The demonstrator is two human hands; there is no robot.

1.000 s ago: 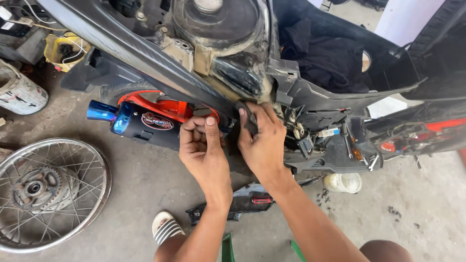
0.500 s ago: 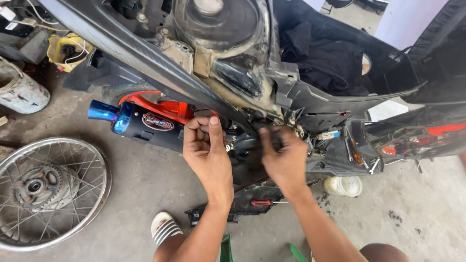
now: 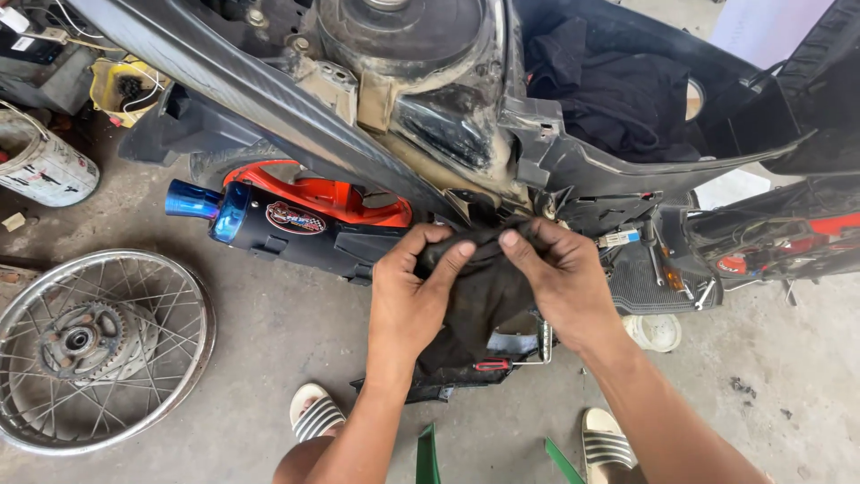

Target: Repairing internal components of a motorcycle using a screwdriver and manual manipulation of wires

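Head view. We have both hands together on a dark cloth (image 3: 479,282), low beside the stripped scooter body (image 3: 421,99). Our left hand (image 3: 410,296) is closed on the cloth's left part, thumb over the top fold. Our right hand (image 3: 555,282) pinches its upper right edge, fingers curled tight on the fabric. The cloth hangs down between the two hands, bunched at the top, just under the grimy engine casing (image 3: 408,40).

Left of our hands lies the black exhaust (image 3: 296,224) with its blue tip (image 3: 193,199), close against the red wheel rim (image 3: 336,195). The open under-seat compartment (image 3: 627,90) sits toward the upper right, with black fabric inside it.

On the concrete floor (image 3: 269,350): a loose spoked wheel (image 3: 94,345) at the left edge, a white bucket (image 3: 40,166) further up that edge, a yellow part (image 3: 121,85) near the top left corner. A small white lid (image 3: 656,332) lies just right of our right wrist. Our sandalled feet (image 3: 315,414) show at the bottom edge, and a red-handled tool (image 3: 493,365) lies below the cloth.
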